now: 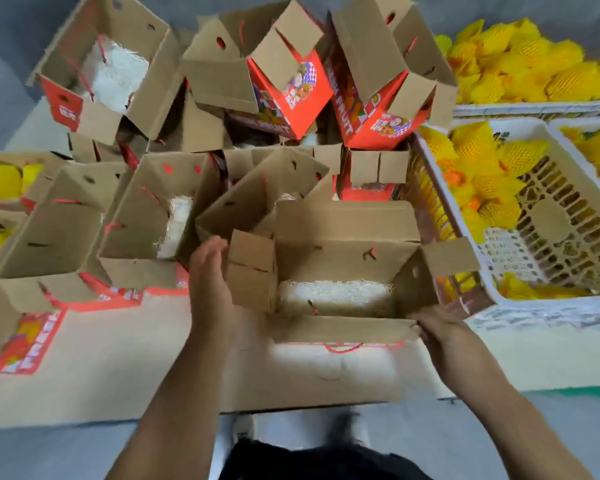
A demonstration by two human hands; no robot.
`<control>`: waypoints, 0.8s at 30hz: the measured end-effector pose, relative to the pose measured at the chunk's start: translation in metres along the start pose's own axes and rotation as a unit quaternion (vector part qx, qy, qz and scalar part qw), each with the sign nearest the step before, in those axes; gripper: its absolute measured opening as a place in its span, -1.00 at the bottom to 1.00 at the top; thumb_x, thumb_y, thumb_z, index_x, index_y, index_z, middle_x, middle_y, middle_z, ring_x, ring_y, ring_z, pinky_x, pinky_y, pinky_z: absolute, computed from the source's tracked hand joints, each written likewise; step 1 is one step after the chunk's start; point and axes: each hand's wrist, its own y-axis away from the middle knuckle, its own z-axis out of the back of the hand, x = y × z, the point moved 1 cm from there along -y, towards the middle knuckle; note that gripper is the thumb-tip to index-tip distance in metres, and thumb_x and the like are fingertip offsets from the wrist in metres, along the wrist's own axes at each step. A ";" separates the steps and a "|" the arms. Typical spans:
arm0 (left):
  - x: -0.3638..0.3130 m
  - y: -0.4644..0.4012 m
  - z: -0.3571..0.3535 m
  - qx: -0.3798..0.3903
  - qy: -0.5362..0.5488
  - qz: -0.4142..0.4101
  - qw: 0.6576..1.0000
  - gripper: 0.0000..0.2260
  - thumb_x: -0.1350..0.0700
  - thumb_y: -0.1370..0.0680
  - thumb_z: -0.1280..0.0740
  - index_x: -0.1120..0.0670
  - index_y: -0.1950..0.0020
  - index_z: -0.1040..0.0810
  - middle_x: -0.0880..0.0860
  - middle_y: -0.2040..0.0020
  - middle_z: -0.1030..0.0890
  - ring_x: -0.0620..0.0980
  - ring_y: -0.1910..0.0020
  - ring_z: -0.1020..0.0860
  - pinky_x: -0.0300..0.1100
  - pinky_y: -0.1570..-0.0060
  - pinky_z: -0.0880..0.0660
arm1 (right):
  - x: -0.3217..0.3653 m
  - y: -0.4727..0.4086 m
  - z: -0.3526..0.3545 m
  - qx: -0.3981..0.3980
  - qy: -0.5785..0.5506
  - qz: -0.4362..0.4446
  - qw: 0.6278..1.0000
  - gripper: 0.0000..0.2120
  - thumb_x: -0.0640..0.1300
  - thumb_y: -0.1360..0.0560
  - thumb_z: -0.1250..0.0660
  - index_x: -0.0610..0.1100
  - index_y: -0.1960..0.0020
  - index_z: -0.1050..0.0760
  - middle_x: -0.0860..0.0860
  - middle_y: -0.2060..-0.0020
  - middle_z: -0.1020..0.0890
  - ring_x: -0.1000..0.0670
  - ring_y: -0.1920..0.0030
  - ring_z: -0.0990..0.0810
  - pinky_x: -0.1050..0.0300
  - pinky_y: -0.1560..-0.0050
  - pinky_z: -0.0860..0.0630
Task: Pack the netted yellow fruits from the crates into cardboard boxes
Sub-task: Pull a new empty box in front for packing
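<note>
We hold an open box (343, 271) in front of us. Our left hand (210, 282) lies flat and open against its left flap, gripping nothing. Our right hand (440, 327) is closed on the near right corner of the box. Inside lies only white shredded padding (333, 294). The netted fruits (478, 174) sit in the white crate (534, 306) just right of the box, filling its far half; its near half shows bare lattice. A further crate (530, 107) behind it is heaped with more. Empty boxes (146, 216) crowd the left and back, some with padding. At far left, two boxes (0, 181) already contain yellow fruit.
</note>
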 end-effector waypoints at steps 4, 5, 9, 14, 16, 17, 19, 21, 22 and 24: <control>-0.002 0.048 -0.012 0.047 -0.157 -0.054 0.985 -0.72 -0.25 -0.53 -0.28 -0.22 -0.20 -0.54 -0.32 -0.05 -0.61 -0.31 -0.05 -0.57 -0.54 0.10 -0.42 | -0.025 0.000 0.021 0.091 -0.062 0.062 0.992 -0.84 -0.21 -0.59 -0.38 0.03 0.03 -0.65 0.14 0.16 -0.54 0.09 0.09 -0.57 0.14 0.09 -0.45; -0.002 0.055 -0.014 0.052 -0.194 -0.060 0.978 -0.72 -0.20 -0.55 -0.33 -0.24 -0.25 -0.51 -0.30 -0.10 -0.61 -0.28 -0.06 -0.58 -0.49 0.08 -0.45 | -0.030 0.000 0.028 0.117 -0.082 0.046 0.989 -0.81 -0.15 -0.58 -0.39 0.12 0.14 -0.60 0.15 0.23 -0.53 0.13 0.15 -0.55 0.16 0.16 -0.41; 0.010 0.072 -0.003 0.002 -0.089 0.016 0.996 -0.66 0.07 -0.67 -0.34 -0.34 -0.33 -0.48 0.01 -0.25 -0.66 -0.05 -0.15 -0.67 -0.21 -0.04 -0.61 | -0.047 -0.002 0.043 0.017 -0.082 -0.012 0.996 -0.74 0.01 -0.55 -0.41 0.03 0.24 -0.40 0.09 0.30 -0.48 0.09 0.35 -0.47 0.05 0.33 -0.37; 0.036 0.092 -0.003 0.001 -0.169 0.144 0.975 -0.71 0.23 -0.66 -0.31 -0.06 -0.33 -0.47 0.04 -0.29 -0.55 0.11 -0.22 -0.56 -0.06 -0.22 -0.47 | -0.038 -0.007 0.024 -0.013 -0.066 -0.087 0.994 -0.25 -0.17 -0.50 -0.40 0.06 -0.55 -0.08 0.01 -0.16 -0.21 -0.12 0.23 -0.40 -0.06 0.25 -0.53; 0.037 0.093 -0.012 -0.036 -0.098 0.186 0.977 -0.77 0.30 -0.64 -0.22 0.07 -0.23 -0.54 0.12 -0.26 -0.53 0.16 -0.23 -0.51 -0.05 -0.19 -0.42 | -0.033 -0.012 0.019 0.021 -0.050 -0.085 0.995 -0.06 -0.16 -0.49 -0.40 0.01 -0.65 0.15 0.04 -0.15 -0.15 -0.19 0.12 -0.43 -0.02 0.20 -0.52; 0.033 0.093 -0.018 -0.028 -0.040 0.193 0.980 -0.79 0.29 -0.63 -0.19 0.10 -0.14 -0.57 0.17 -0.15 -0.59 0.18 -0.16 -0.55 -0.01 -0.11 -0.43 | -0.031 -0.016 0.017 0.031 -0.039 -0.086 0.995 -0.04 -0.15 -0.48 -0.41 -0.05 -0.65 0.14 0.01 -0.18 -0.15 -0.22 0.02 -0.44 0.02 0.17 -0.49; 0.023 0.095 -0.029 -0.013 -0.024 0.149 0.988 -0.81 0.14 -0.61 -0.22 0.05 -0.13 -0.59 0.15 -0.05 -0.66 0.19 -0.11 -0.61 0.07 -0.13 -0.46 | -0.026 -0.024 0.015 0.042 -0.030 -0.085 0.995 -0.12 -0.16 -0.45 -0.44 -0.08 -0.61 -0.02 -0.09 -0.24 -0.20 -0.25 -0.13 -0.44 0.04 0.08 -0.46; 0.020 0.089 -0.033 -0.041 -0.039 0.123 0.991 -0.76 -0.09 -0.63 -0.26 -0.08 -0.28 -0.52 -0.01 -0.17 -0.66 0.06 -0.22 -0.61 0.07 -0.31 -0.46 | -0.027 -0.030 0.008 0.070 -0.065 -0.114 0.989 -0.32 -0.18 -0.44 -0.44 -0.05 -0.50 -0.27 -0.13 -0.19 -0.34 -0.20 -0.14 -0.47 0.05 0.02 -0.46; 0.022 0.086 -0.032 -0.070 -0.059 0.112 0.989 -0.70 -0.14 -0.66 -0.26 -0.11 -0.37 -0.42 -0.04 -0.22 -0.63 -0.01 -0.25 -0.59 0.05 -0.36 -0.45 | -0.026 -0.030 0.005 0.089 -0.109 -0.149 0.979 -0.47 -0.20 -0.46 -0.42 -0.05 -0.40 -0.41 -0.13 -0.15 -0.45 -0.15 -0.08 -0.53 0.09 0.06 -0.45; 0.029 0.078 -0.029 -0.128 -0.061 0.115 0.983 -0.51 -0.09 -0.68 -0.28 -0.06 -0.56 -0.18 0.01 -0.27 -0.58 -0.02 -0.20 -0.59 0.03 -0.36 -0.46 | -0.027 -0.029 -0.003 0.106 -0.228 -0.230 0.940 -0.73 -0.27 -0.52 -0.34 0.00 -0.15 -0.58 -0.06 0.03 -0.66 -0.03 0.09 -0.62 0.19 0.22 -0.45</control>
